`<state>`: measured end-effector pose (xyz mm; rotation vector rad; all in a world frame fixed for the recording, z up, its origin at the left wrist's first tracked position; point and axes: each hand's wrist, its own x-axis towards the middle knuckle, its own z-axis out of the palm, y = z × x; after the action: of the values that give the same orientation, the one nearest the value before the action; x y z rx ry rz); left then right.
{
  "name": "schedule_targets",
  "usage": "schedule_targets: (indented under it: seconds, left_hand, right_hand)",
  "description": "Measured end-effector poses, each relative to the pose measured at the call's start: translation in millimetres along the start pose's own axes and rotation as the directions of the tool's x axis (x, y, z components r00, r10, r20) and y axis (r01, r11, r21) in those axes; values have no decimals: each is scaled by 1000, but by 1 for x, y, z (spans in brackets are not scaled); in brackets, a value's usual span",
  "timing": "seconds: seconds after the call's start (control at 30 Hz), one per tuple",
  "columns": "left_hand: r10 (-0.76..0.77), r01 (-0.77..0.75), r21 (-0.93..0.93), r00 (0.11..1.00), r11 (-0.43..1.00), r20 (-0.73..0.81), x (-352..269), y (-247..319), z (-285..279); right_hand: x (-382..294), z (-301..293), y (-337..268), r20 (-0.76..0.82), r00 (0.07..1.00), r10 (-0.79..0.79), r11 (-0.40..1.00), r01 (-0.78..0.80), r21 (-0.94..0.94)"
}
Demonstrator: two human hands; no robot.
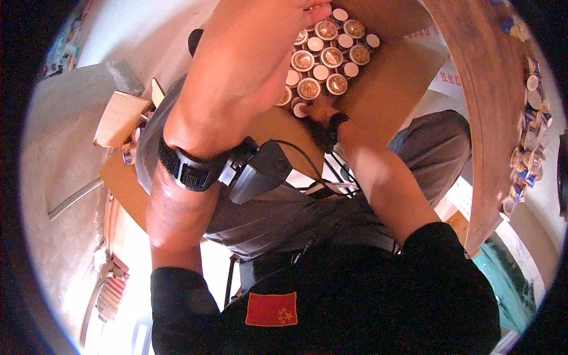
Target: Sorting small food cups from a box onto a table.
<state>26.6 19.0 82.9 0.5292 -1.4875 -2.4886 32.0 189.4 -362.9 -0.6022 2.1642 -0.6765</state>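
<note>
An open cardboard box [390, 75] in front of me holds rows of small cups. Clear round tops [332, 57] with pale contents beneath alternate with plain white discs [321, 72]. At the box's near corner, the fingers of my right hand [321, 109] are on a small white-topped cup [300, 110]. My left hand [248, 62] is raised close to the camera, above the box's left side. It covers part of the cups, and its fingers run to the top edge of the picture, so its grip is hidden.
A brown wooden surface [483, 133] curves along the right, with several small cups and packs [530, 133] along its far side. At left, an open carton [122, 117] holds more packs. A strapped device [257, 173] sits on my left arm, and a cable [306, 159] hangs beside it.
</note>
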Motion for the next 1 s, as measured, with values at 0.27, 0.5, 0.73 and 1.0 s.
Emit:
schedule_targets:
  seconds: [0.27, 0.5, 0.73, 1.0]
  left_hand:
    - [-27, 27, 0, 999, 1000, -39, 3, 3, 7]
    - [-48, 50, 39, 998, 998, -50, 2, 4, 9]
    - [-83, 84, 11, 996, 996, -17, 5, 1, 5]
    - [-93, 93, 29, 996, 995, 8, 19, -22, -21]
  right_hand:
    - [-5, -15, -23, 47, 988, 144, 975, -150, 163]
    - [-4, 0, -22, -20, 996, 87, 931, -74, 358]
    - [-5, -6, -31, -192, 978, 84, 968, -34, 247]
    - [-13, -38, -35, 184, 982, -40, 970, 83, -230]
